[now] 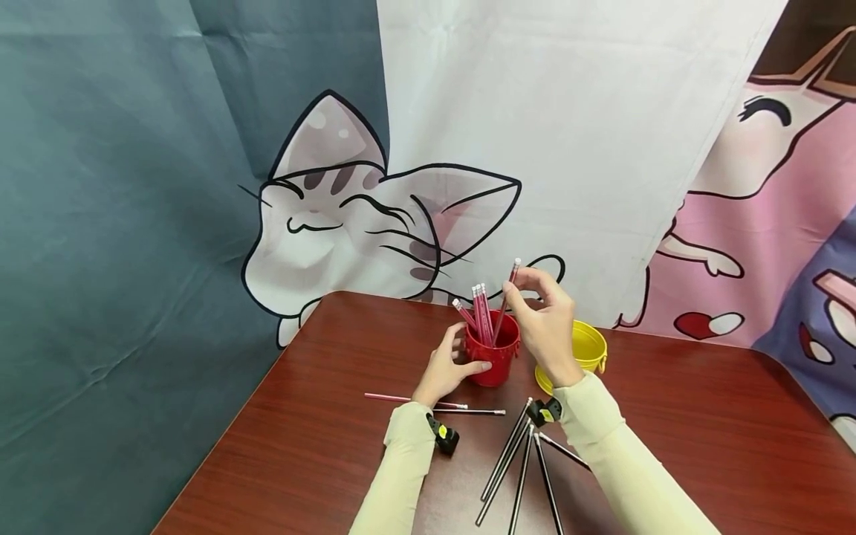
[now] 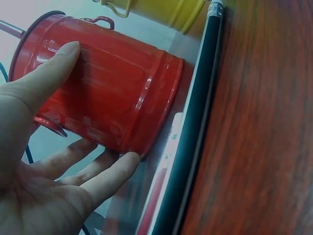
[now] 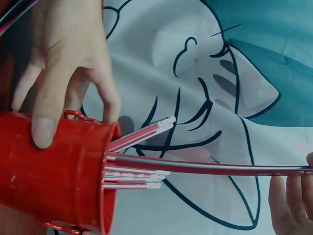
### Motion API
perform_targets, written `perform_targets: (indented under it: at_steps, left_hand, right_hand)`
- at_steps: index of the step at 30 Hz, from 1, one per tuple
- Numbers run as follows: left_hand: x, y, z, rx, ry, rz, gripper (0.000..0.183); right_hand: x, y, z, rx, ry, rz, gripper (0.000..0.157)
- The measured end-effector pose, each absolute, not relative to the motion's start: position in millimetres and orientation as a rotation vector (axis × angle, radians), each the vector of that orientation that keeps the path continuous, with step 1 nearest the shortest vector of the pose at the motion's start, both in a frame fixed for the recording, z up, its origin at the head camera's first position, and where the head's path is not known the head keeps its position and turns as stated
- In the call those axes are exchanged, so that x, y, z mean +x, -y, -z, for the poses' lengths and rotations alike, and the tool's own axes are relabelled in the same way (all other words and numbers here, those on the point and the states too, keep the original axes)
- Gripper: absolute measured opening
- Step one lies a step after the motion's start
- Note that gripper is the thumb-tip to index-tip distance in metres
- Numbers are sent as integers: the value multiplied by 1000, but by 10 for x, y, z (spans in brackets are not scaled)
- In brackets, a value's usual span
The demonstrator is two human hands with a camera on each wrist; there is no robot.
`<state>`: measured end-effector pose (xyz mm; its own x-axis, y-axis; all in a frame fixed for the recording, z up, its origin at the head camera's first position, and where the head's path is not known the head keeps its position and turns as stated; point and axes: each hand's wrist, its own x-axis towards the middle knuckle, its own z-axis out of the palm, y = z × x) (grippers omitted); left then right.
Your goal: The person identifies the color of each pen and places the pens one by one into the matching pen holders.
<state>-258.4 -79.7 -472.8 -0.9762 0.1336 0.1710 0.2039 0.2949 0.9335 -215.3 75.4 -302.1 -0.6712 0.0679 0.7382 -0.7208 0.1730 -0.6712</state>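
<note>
A small red metal bucket (image 1: 493, 368) stands upright near the table's back edge, with several red pencils (image 1: 480, 312) in it, white eraser ends up. My left hand (image 1: 444, 368) grips the bucket's left side; in the left wrist view the thumb (image 2: 56, 68) lies on its wall and the fingers curve round the other side. Above the rim, my right hand (image 1: 545, 323) pinches one red pencil (image 3: 220, 168) near its eraser end. That pencil leans, its lower end inside the bucket. The bucket's floor is hidden.
Behind the right wrist stands a yellow bucket (image 1: 590, 343) by a yellow round piece (image 1: 543, 380). Several black pencils (image 1: 520, 483) fan out on the brown table (image 1: 301, 446). One red pencil (image 1: 384, 397) and one black pencil (image 1: 478, 412) lie by the left wrist. A cartoon cloth (image 1: 568, 111) hangs behind.
</note>
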Motion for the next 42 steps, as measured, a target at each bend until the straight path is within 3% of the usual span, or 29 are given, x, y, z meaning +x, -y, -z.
perform_targets:
  at_steps: [13,22,42]
  left_hand:
    - [-2584,791,4736,-315,2479,1800,75]
    - [-2516,809,4636,-322,2481,1828,75]
    - [-2551,810,4724,-346,2470,1802,73]
  right_hand:
    - [-2154,-731,3121,637,1823,-1426,16]
    - [-2428,-779,3563,657,1861,-1376,16]
    - [-2442,-859,3937,628,2025,-1320,20]
